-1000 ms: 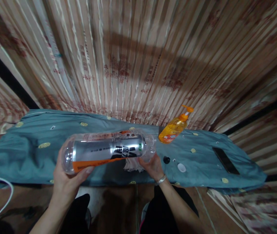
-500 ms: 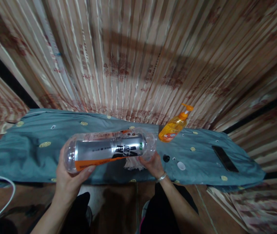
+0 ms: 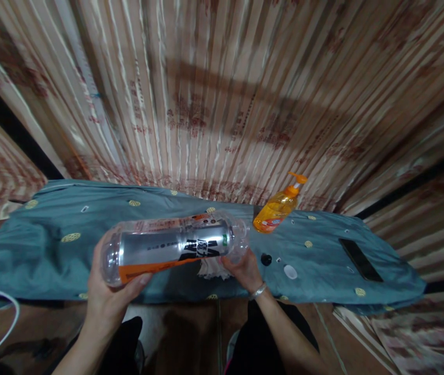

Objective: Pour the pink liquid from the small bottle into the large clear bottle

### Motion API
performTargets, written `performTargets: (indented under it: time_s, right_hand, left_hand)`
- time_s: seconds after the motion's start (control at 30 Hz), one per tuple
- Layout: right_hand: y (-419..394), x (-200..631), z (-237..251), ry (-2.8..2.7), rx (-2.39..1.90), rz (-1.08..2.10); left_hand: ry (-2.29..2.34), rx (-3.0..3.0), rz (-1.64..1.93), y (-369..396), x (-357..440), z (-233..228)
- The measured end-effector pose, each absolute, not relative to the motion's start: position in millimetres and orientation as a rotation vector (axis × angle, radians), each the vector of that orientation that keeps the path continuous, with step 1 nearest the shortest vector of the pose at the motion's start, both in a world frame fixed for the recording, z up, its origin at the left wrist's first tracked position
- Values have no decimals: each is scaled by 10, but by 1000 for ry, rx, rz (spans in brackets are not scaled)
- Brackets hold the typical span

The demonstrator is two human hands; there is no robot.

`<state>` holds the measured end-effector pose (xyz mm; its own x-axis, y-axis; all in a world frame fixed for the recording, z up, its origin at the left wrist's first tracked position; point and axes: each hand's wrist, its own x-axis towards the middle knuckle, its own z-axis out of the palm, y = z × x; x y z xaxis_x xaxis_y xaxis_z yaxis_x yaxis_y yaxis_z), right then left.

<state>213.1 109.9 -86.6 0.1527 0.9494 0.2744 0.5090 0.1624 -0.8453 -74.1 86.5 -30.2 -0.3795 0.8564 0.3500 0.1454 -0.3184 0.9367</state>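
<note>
striped curtain behind table (image 3: 30, 255) with teal cloth. left hand (image 3: 107, 297) closed around base of clear bottle (image 3: 173, 245); right hand (image 3: 245, 268) grips its neck end. bottle held above table, long axis near horizontal, neck pointing right. white cloth (image 3: 212, 268) under neck.

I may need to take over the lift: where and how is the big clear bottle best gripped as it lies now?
Probably at both ends. The clear bottle lies on its side above the teal cloth, too wide for one hand. The left hand cups the base end from below; the right hand holds the neck end from below. Avoid the smooth label band in the middle.
</note>
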Motion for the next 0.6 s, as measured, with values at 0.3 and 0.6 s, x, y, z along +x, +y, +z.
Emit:
performTargets:
  time_s: [0.3,0.6]
  right_hand:
    - [1093,2110,-808,-1491,-1441,580]
    - [1098,2126,-864,-1485,-1484,567]
  left_hand:
    - [1349,1200,1752,866,-744,-289]
    - [1342,1191,1740,862,-747,-290]
